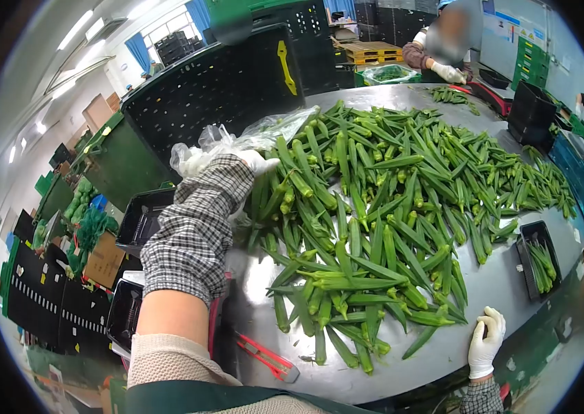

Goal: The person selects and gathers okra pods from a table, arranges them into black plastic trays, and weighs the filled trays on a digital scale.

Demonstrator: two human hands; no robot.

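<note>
Many green okra pods (pixel 381 207) are heaped on a metal table (pixel 402 372). At the heap's upper left edge is my left hand (pixel 259 163), in a white glove, beside the clear plastic bag (pixel 274 131) and touching the pods. Most of its fingers are hidden, so its grip is unclear. My right hand (pixel 486 343), also gloved in white, is at the table's near right edge, its fingers loosely curled and apart with nothing visible in them. A red cutter (pixel 264 357) lies near the front edge.
On the right stands a black tray (pixel 539 262) holding some okra. Black trays (pixel 126 310) are at the left. A large black perforated crate (pixel 216 90) rises behind the bag. Across the table, another person (pixel 443 52) in white gloves is beside a red scale (pixel 492 96).
</note>
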